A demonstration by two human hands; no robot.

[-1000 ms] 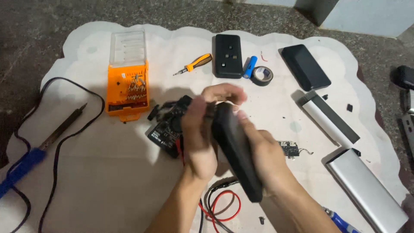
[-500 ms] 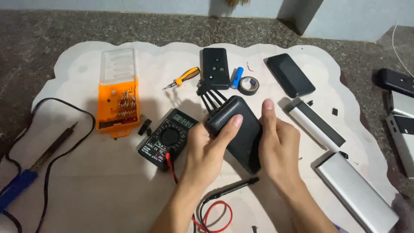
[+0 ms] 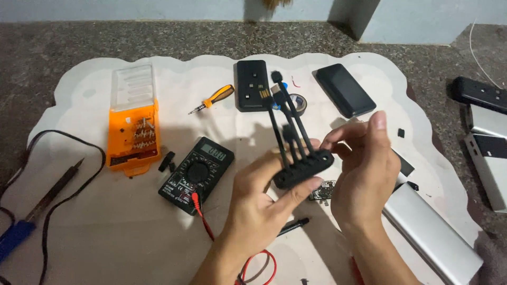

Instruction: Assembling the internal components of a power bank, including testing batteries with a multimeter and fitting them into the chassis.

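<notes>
Tilted end-on since half a second ago, the black power bank [image 3: 303,169] now shows you its narrow end, where before its broad face lay flat between your palms; its four short cables [image 3: 285,126] stand up and fan away from you. Your left hand [image 3: 259,206] has a closed grip on the bank from below, thumb along the near edge and fingers wrapped under it. Your right hand [image 3: 364,169] steadies the right end with curled fingertips, its forefinger raised and free, a looser grip but still in contact. The bank is held in the air above the middle of the white mat [image 3: 105,243] that covers the stone tabletop [image 3: 53,47].

Just left of your left hand lies a black multimeter [image 3: 195,174], its red lead [image 3: 208,232] running down under your wrist. Farther left sit an orange bit case [image 3: 133,124] with a clear lid and, at the mat's edge, a soldering iron [image 3: 47,195] with its black cord. Beyond the cables rest an orange-handled screwdriver [image 3: 214,98], a black cover [image 3: 252,84], a tape roll [image 3: 298,103] and a second black bank [image 3: 346,89]. A small circuit board [image 3: 323,192] peeks out below the held bank, and a silver shell [image 3: 430,232] lies to the right of your right wrist.
</notes>
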